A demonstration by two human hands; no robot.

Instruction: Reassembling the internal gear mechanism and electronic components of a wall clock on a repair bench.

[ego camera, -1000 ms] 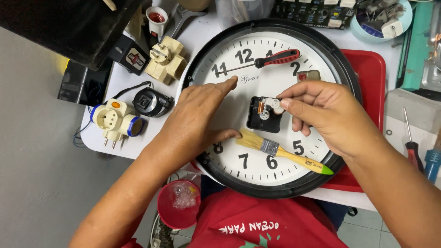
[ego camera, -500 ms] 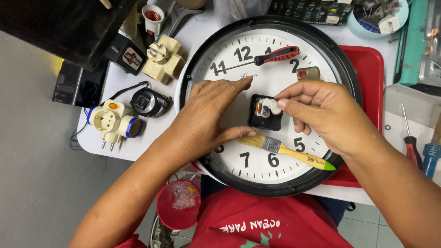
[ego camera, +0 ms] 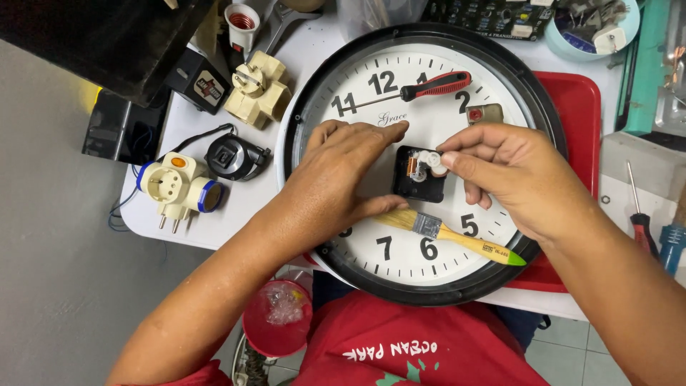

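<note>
Now left hand has slid nearer; right fingers still pinch white gear.

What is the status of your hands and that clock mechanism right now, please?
Left hand flat on clock face. Right hand pinching white part on black mechanism. Brush and screwdriver lying close by.

One clock lies at the middle. On its face: one black movement, one brush and one red-handled screwdriver. Left of the clock: two cream plug adapters, one black adapter and one lamp socket. Right of the clock: two more screwdrivers. Under the clock: one red tray. Two hands rest over the clock.
</note>
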